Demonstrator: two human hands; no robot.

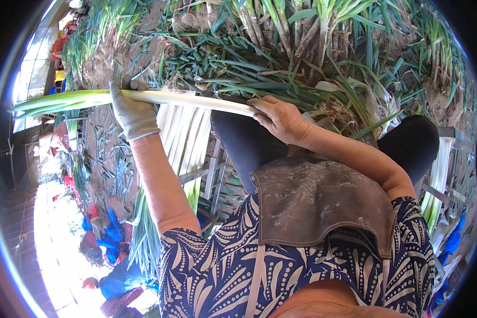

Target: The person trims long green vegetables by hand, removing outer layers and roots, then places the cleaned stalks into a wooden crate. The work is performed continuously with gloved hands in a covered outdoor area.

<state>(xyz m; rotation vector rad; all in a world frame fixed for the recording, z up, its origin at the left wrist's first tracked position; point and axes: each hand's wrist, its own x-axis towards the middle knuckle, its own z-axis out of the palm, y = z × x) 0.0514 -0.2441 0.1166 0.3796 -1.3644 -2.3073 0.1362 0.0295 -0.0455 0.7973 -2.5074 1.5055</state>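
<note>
A long leek or large green onion (190, 100) lies nearly level across the view, its white shaft to the right and its green leaves pointing left. My left hand (133, 107), in a light knit glove, is closed around it where the leaves begin. The bare fingers of my right hand (280, 119) pinch the white end, above my dark trousers. Peeled white stalks (185, 135) rest side by side on a metal rack (212, 171) below the left hand, their green leaves hanging towards the bottom. A brown apron (322, 198) covers my front.
Unpeeled bunches with roots (290, 35) stand at the top, with loose green leaves (238, 75) on the soil before them. Another metal rack (453, 137) with white stalks is at the right. Blue and red items (111, 234) and what may be other people appear at the lower left.
</note>
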